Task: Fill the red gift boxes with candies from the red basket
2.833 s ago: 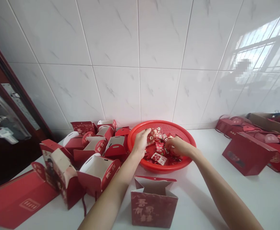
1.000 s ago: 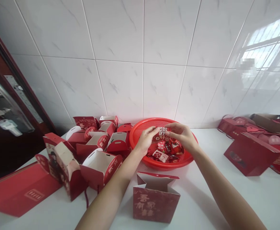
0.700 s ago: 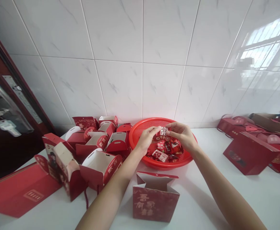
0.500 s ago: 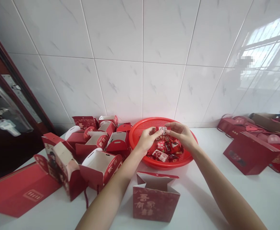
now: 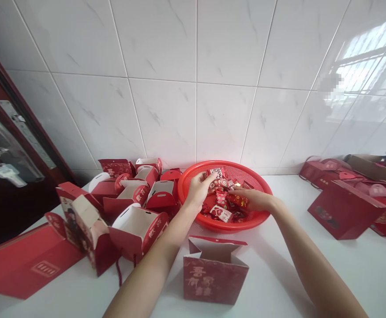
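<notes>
Left hand [image 5: 197, 191]: pinching a glossy red-and-white printed packet [image 5: 217, 174]. Right hand [image 5: 255, 199]: inside the round red perforated plastic basket [image 5: 227, 228], right of the left hand, fingers extended among loose red and white wrapped packets [image 5: 222, 213]; whether it grips one, cannot tell. Dark-red printed cardboard box [image 5: 214, 282]: nearer the wearer than both hands, top unclosed, contents not visible. Status: one packet at least picked up; many left in basket.

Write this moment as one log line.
Left hand: holding red packet | Right hand: at packets in red basket | Open box: upright on table
</notes>
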{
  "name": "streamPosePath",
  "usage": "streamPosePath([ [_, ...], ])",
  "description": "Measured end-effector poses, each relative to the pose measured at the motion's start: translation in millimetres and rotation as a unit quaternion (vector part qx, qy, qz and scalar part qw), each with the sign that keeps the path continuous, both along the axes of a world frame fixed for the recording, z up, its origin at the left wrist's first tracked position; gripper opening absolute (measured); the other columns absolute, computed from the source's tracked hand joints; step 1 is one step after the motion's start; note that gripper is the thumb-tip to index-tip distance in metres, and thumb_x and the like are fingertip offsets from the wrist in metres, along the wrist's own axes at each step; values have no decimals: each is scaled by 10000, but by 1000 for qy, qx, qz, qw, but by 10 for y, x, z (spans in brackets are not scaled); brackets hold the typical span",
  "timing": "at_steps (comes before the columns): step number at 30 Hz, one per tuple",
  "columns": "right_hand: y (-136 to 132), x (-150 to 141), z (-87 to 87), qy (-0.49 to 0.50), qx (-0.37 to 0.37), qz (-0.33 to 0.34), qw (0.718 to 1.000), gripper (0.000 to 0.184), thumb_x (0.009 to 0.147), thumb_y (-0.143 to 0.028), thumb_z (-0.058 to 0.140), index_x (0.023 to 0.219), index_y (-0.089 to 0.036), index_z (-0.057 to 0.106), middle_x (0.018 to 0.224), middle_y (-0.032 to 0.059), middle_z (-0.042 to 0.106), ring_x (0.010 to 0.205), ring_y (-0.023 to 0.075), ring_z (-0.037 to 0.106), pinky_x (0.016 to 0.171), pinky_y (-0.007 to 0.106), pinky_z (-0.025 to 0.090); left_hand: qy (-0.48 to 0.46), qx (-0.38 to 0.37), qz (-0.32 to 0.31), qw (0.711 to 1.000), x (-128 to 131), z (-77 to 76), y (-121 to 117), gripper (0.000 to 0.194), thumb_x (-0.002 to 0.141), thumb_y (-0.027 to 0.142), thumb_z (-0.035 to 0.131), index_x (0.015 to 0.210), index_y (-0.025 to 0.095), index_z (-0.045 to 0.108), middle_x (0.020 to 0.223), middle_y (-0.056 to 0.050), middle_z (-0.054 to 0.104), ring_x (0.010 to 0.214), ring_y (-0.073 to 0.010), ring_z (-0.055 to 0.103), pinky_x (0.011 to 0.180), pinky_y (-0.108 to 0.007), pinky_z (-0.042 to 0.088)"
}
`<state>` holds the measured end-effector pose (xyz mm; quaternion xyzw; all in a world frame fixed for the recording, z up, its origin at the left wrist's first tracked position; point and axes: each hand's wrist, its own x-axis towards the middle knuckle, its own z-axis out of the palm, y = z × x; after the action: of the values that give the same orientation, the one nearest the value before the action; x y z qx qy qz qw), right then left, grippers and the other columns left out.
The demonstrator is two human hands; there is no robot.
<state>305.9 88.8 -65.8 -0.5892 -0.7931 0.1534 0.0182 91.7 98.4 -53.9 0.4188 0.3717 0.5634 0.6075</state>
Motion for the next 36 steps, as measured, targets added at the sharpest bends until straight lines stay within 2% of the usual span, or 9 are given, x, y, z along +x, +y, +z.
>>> streamPosePath([
  [2, -7, -29, 4, -21, -30, -11, 999, 884, 645, 17, 578, 1437, -375, 572, 1625, 48, 405, 1306, 356, 582, 928, 395, 535, -1, 3, -7, 1000, 2, -5, 1, 322, 591, 380, 899, 702, 161, 690, 713, 7, 685, 665, -135, 630, 652, -265, 539],
  [4, -14, -50, 19, -28, -49, -19, 998, 793, 658, 13, 583, 1361, -351, 629, 1567, 74, 476, 1234, 342, 622, 867, 371, 537, -1, 1, -9, 1000, 3, -11, 5, 311, 599, 372, 893, 714, 160, 698, 726, 6, 690, 679, -137, 640, 654, -264, 540],
  [7, -17, -59, 36, -20, -44, -22, 999, 573, 671, -12, 613, 1159, -296, 709, 1207, 95, 690, 1001, 307, 689, 727, 327, 517, -5, -2, -12, 1000, 5, -20, 9, 292, 604, 352, 887, 720, 159, 701, 730, 9, 692, 681, -138, 646, 650, -262, 538],
  [12, 5, -57, 35, 27, 27, -43, 998, 288, 705, -94, 684, 955, -236, 682, 926, 67, 679, 900, 278, 649, 698, 310, 482, -1, -3, -15, 1000, 6, -16, 6, 294, 597, 354, 888, 715, 167, 696, 692, 19, 679, 655, -139, 644, 649, -270, 536],
  [18, 30, -92, 38, 152, 130, -59, 978, 541, 912, -199, 538, 1441, -282, 456, 1369, 99, 601, 1097, 253, 675, 879, 372, 549, 0, -2, -12, 1000, 7, -13, -7, 302, 587, 353, 893, 733, 163, 709, 727, 4, 706, 658, -137, 641, 641, -266, 536],
  [21, 17, -119, 48, 167, 87, -11, 982, 628, 914, -202, 546, 1521, -285, 404, 1405, 101, 603, 1168, 267, 669, 947, 394, 545, 1, 6, -19, 1000, 0, -31, -2, 308, 590, 369, 891, 724, 166, 703, 729, 2, 706, 669, -143, 645, 656, -277, 546],
  [24, -2, -136, 61, 97, 17, 18, 995, 463, 899, -183, 548, 1350, -243, 634, 1237, 100, 708, 1146, 291, 669, 974, 408, 519, 3, 11, -23, 1000, -4, -43, 6, 319, 590, 386, 888, 713, 170, 689, 719, 5, 695, 674, -147, 649, 651, -276, 548],
  [30, -30, -139, 85, 14, -102, 47, 994, 539, 769, -216, 695, 1297, -321, 711, 1154, 54, 746, 1034, 299, 694, 840, 356, 534, 6, 12, -22, 1000, -7, -27, 12, 341, 567, 406, 890, 702, 176, 678, 725, 6, 685, 699, -158, 659, 658, -279, 553],
  [36, -23, -146, 82, -11, -153, 65, 986, 379, 735, -188, 681, 1074, -308, 801, 1021, 22, 766, 940, 262, 702, 730, 303, 510, 5, 4, -12, 1000, -15, -4, 17, 361, 530, 419, 897, 705, 180, 691, 744, 3, 695, 709, -159, 651, 658, -274, 550],
])
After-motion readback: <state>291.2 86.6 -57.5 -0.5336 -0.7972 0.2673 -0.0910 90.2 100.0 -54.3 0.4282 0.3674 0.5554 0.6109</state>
